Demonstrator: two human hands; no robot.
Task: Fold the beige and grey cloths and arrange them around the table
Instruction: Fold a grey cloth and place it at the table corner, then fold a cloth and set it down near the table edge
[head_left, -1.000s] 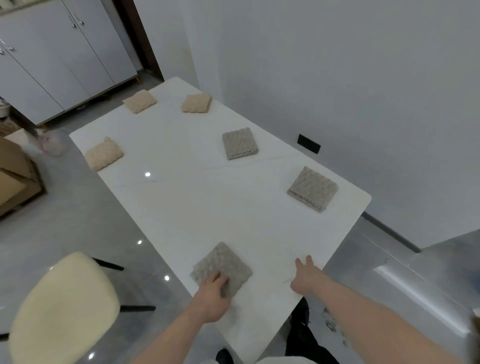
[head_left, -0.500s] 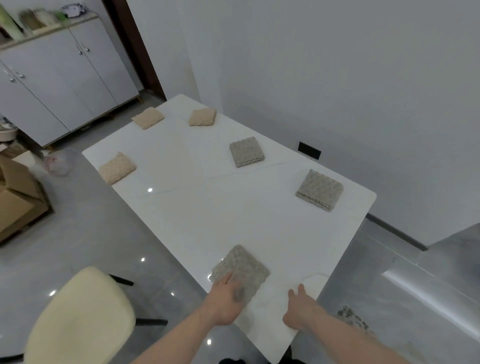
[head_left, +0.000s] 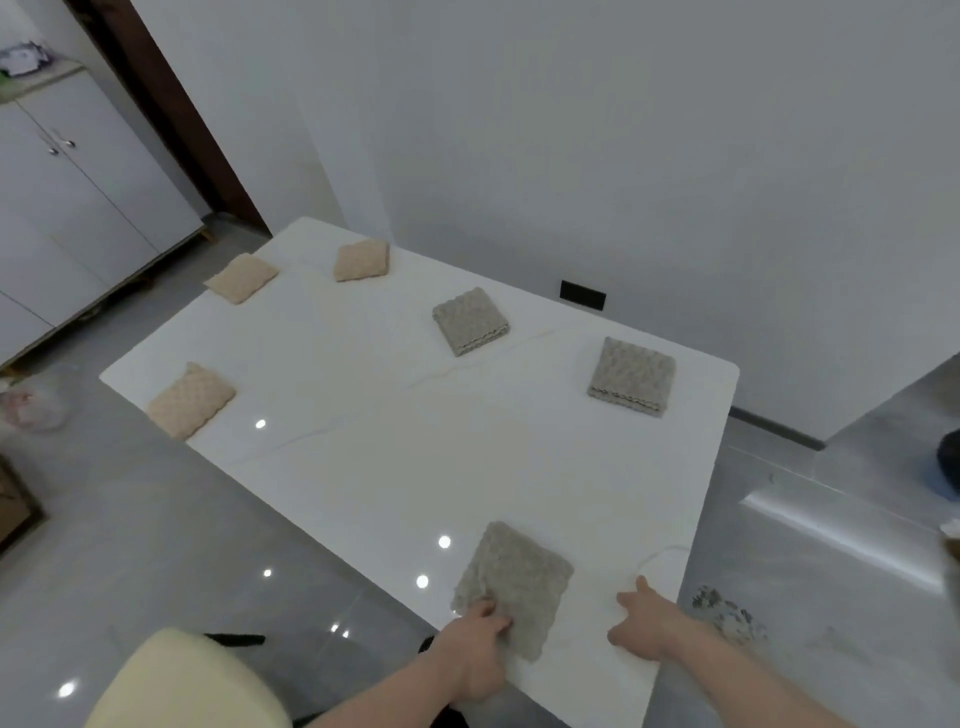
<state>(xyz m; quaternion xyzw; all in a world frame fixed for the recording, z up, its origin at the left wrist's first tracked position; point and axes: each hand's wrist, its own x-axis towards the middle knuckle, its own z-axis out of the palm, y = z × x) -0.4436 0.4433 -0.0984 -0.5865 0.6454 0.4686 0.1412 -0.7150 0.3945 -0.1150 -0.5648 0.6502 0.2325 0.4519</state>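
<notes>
A white table (head_left: 415, 467) carries six folded cloths. Three beige cloths lie at the far end: one at the left edge (head_left: 191, 399), one at the far left corner (head_left: 242, 277), one by the wall (head_left: 362, 260). Two grey cloths lie along the wall side, one in the middle (head_left: 470, 321) and one near the right corner (head_left: 632, 375). A third grey cloth (head_left: 519, 577) lies at the near edge. My left hand (head_left: 475, 654) grips its near corner. My right hand (head_left: 649, 621) rests flat on the table to the right of that cloth, holding nothing.
A cream chair (head_left: 182, 680) stands at the near left beside the table. White cabinets (head_left: 78, 208) line the far left wall. A cardboard box (head_left: 15, 509) sits on the floor at left. A black wall socket (head_left: 583, 295) is behind the table.
The camera has tilted up and back, so the table sits lower in view. My left hand stays on the near grey cloth. My right hand has drawn back toward the near edge.
</notes>
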